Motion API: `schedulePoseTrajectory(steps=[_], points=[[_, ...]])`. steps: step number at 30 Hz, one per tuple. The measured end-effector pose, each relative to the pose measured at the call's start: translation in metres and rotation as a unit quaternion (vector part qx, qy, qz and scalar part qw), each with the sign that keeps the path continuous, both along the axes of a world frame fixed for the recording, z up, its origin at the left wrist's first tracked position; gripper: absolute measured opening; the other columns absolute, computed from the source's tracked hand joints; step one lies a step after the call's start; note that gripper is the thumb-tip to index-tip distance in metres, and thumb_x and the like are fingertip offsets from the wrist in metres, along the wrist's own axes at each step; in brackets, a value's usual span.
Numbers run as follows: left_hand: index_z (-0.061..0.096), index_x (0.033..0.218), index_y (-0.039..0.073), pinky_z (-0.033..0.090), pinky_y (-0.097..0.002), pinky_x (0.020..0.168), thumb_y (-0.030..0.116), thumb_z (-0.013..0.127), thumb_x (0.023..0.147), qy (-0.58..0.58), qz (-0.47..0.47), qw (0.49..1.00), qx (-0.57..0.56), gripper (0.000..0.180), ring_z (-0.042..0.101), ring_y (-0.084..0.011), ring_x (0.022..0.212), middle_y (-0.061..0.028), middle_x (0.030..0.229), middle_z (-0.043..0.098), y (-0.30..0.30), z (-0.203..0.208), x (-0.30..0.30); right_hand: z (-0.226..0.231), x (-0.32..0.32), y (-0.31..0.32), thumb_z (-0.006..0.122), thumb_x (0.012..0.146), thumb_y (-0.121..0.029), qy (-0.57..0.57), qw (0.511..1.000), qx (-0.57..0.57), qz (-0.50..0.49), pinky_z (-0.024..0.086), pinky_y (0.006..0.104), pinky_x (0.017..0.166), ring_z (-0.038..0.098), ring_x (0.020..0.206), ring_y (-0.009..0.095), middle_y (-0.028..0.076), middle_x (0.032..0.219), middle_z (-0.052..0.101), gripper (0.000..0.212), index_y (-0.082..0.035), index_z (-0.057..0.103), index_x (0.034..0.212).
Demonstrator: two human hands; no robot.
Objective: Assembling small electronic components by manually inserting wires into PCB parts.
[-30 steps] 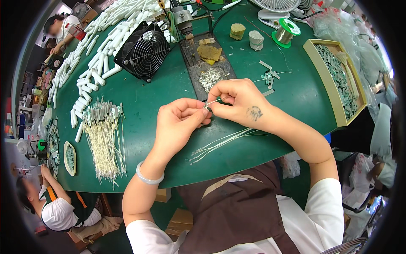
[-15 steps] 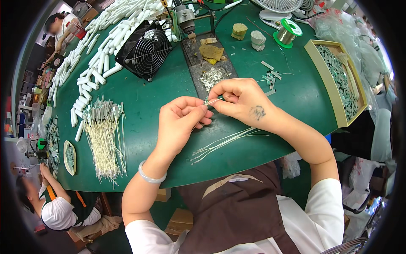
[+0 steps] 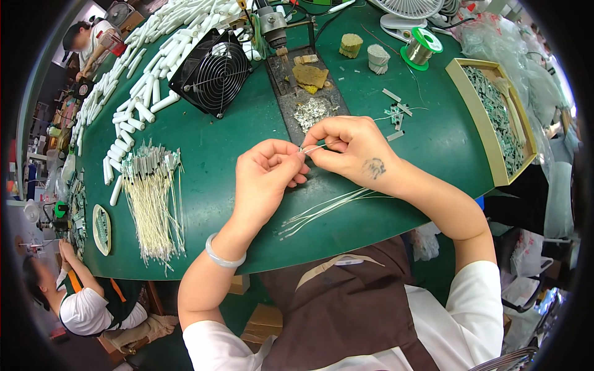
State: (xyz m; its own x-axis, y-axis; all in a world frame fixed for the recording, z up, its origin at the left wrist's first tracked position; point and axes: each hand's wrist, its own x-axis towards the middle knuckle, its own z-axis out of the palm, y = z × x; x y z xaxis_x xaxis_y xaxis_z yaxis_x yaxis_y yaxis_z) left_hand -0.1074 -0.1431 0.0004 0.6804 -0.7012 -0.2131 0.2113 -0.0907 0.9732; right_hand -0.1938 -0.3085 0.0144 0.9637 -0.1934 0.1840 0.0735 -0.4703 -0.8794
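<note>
Head view: just toward twelve o'clock from centre, I see a thin wire point(image 3: 315, 148), pale, smooth-looking and slightly bowed. The right hand point(image 3: 346, 145) pinches it between nearly closed thumb and forefinger. The left hand point(image 3: 266, 176) pinches too, its other fingers curled; I can't tell exactly what lies between its tips. From there, loose whitish wires point(image 3: 331, 205) fan toward five o'clock; a dense wire bundle point(image 3: 153, 213) lies between eight and nine.

Table point(image 3: 207, 167): green, smooth, somewhat shiny
Floor point(image 3: 433, 272): also green, visible below
Cardboard boxes point(image 3: 263, 321): brown, below table's edge
</note>
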Motion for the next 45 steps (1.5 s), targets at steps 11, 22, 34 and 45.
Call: schedulePoseTrajectory(steps=[11,22,34,45], points=[[0.062,0.090,0.000,0.046,-0.0188,0.056,0.010,0.063,0.086,0.008,0.012,1.000,-0.005,0.010,0.061,-0.0078,0.061,-0.0047,0.073,0.066,-0.001,-0.001,0.001,-0.007,0.000,-0.001,0.069,0.073,-0.005,-0.072,0.997,-0.039,0.004,0.033,0.0244,0.047,0.039,0.051,0.007,0.001,0.061,0.050,0.014,-0.003,0.068,0.087],[0.061,0.089,0.000,0.047,-0.0186,0.055,0.006,0.062,0.085,0.015,0.015,1.000,-0.003,0.008,0.060,-0.0072,0.060,-0.0044,0.072,0.066,0.000,-0.001,0.002,-0.011,0.001,0.000,0.064,0.076,-0.008,-0.130,0.979,-0.155,0.023,0.052,0.0352,0.058,0.064,0.069,0.025,0.010,0.076,0.064,0.009,-0.006,0.066,0.084],[0.060,0.085,-0.001,0.049,-0.0191,0.055,0.003,0.063,0.084,-0.007,0.038,0.999,0.006,0.005,0.060,-0.0060,0.061,-0.0023,0.069,0.062,-0.003,0.002,-0.001,0.001,0.003,-0.003,0.066,0.083,-0.010,0.056,0.998,0.034,0.017,0.029,0.0225,0.048,0.031,0.054,0.002,-0.007,0.056,0.036,0.012,-0.001,0.068,0.090],[0.060,0.085,-0.002,0.050,-0.0195,0.056,0.003,0.063,0.084,-0.012,0.023,1.000,0.009,0.006,0.061,-0.0067,0.062,-0.0029,0.070,0.063,-0.003,0.001,0.000,0.001,0.005,-0.003,0.065,0.078,-0.015,0.078,0.994,0.074,0.012,0.035,0.0269,0.048,0.039,0.050,0.006,0.002,0.054,0.049,0.017,0.000,0.068,0.084]])
